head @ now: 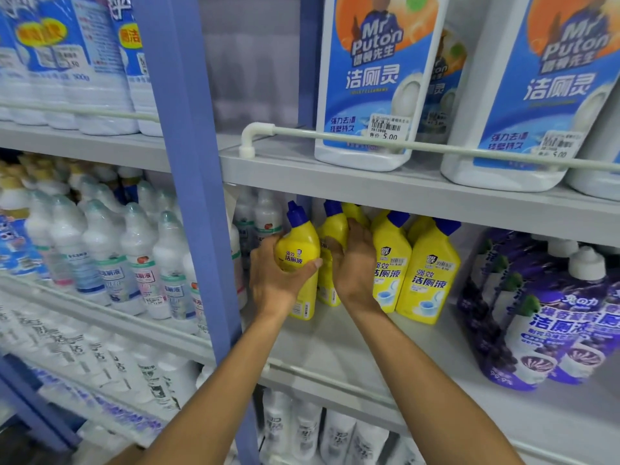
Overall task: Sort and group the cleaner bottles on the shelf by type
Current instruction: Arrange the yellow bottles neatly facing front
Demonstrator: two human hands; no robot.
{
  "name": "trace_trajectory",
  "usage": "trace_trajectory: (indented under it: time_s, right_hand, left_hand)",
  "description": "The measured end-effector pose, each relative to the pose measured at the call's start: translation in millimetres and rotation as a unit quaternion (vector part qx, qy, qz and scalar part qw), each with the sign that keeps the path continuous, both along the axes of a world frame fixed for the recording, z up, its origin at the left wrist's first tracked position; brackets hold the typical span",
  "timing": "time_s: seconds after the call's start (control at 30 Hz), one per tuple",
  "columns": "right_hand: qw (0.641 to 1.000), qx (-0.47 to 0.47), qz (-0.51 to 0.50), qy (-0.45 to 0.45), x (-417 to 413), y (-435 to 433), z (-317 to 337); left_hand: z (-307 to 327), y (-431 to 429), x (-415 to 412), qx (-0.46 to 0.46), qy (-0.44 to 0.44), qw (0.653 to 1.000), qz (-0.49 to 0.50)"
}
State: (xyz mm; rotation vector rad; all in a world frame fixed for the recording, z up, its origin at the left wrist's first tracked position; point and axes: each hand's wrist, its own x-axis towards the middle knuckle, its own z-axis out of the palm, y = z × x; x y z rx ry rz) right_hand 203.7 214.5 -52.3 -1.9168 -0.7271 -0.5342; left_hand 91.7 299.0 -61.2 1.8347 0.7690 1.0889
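Head view shows a yellow bottle [297, 250] with a blue cap on the middle shelf [335, 340] near its left end, long axis near upright, cap up and leaning slightly left, with the left hand [273, 280] wrapped round its belly, fingers clamped, while the right hand [352, 263] curls round, apparently gripping, the neighbouring yellow bottle [332, 234].

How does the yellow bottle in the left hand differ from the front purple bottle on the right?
The yellow bottle has a blue cap; the purple bottle has a white cap. The yellow bottle is gripped by the left hand; the purple bottle stands untouched. Both carry printed labels and are on the same shelf.
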Motion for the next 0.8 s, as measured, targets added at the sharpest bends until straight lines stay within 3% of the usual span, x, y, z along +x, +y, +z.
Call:
trace_trajectory:
  time_s: [0.23, 0.53, 0.6, 0.67, 0.73, 0.8]
  right_hand:
    - [0.999, -0.042, -0.007, -0.016, -18.9, -81.9, 1.6]
    - [0.991, -0.038, -0.127, -0.001, -27.7, -164.5, 6.9]
    - [0.996, -0.044, -0.074, -0.002, -23.8, -171.8, 7.6]
    - [0.998, -0.004, 0.010, 0.061, -14.8, -178.7, 13.1]
    - [0.977, 0.053, 0.117, 0.169, -7.1, -183.2, 22.5]
    - [0.956, 0.065, 0.197, 0.207, -0.1, -186.6, 27.4]
  left_hand:
    - [-13.4, -2.5, 2.8, -0.006, -0.029, 1.000, -0.007]
    - [-9.2, -49.8, 20.6, 0.002, 0.006, 0.996, -0.086]
    - [-2.9, -65.8, 23.3, 0.014, 0.021, 0.995, -0.100]
    - [1.0, -79.5, 26.4, 0.016, 0.028, 0.991, -0.127]
    - [2.5, -88.8, 29.5, 0.007, 0.028, 0.987, -0.160]
    - [2.6, -92.5, 32.9, 0.006, 0.037, 0.982, -0.183]
